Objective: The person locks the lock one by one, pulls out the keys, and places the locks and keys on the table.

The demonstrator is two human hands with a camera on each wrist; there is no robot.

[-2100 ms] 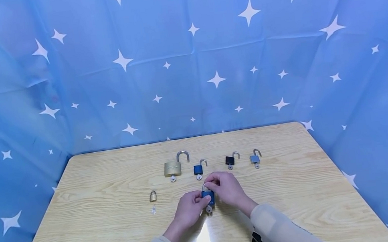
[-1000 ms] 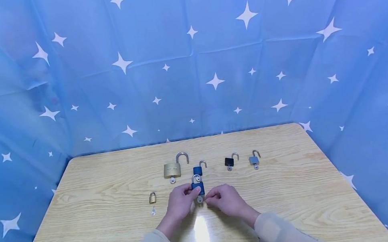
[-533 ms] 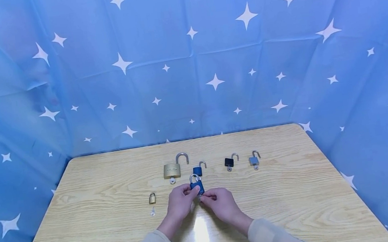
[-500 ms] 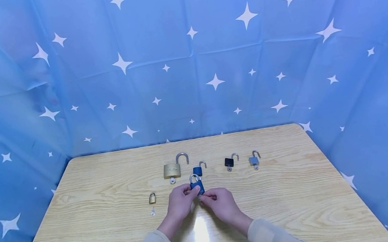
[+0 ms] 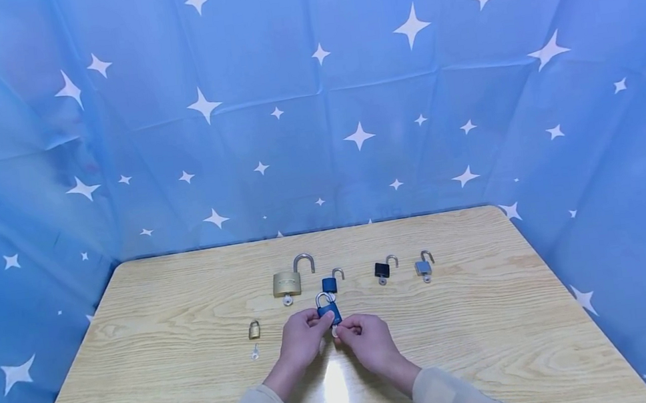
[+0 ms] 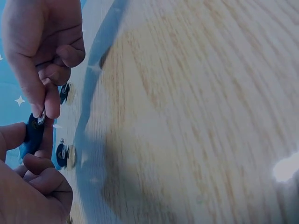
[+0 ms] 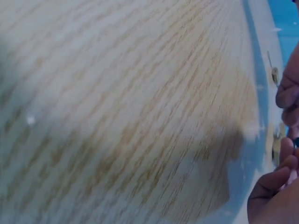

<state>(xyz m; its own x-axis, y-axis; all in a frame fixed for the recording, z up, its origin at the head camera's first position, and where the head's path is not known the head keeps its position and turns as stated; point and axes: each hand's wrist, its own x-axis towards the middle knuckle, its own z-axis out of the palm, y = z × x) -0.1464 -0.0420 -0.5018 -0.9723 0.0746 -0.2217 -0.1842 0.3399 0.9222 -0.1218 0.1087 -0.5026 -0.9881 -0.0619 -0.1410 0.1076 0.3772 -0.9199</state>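
My left hand (image 5: 302, 337) grips a blue padlock (image 5: 329, 312) between thumb and fingers, its shackle pointing away from me. At the padlock's near end my right hand (image 5: 369, 338) pinches a small key (image 5: 335, 331). In the left wrist view the right hand (image 6: 44, 51) reaches down to the key (image 6: 41, 117) at the end of the blue padlock (image 6: 32, 135), while the left hand (image 6: 35, 189) holds its body. Both hands show only at the right edge of the right wrist view, and the padlock is mostly hidden there.
Behind the hands stand a large brass padlock (image 5: 287, 284), a smaller blue padlock (image 5: 329, 285), a black padlock (image 5: 382, 269) and a light blue padlock (image 5: 423, 268), shackles raised, keys in. Left lies a small brass padlock (image 5: 254, 330), shackle down, above a loose key (image 5: 255, 352).
My right hand has left the shackle and moved down to pinch the key. The left hand has carried the padlock slightly left and away, and the padlock has tilted.
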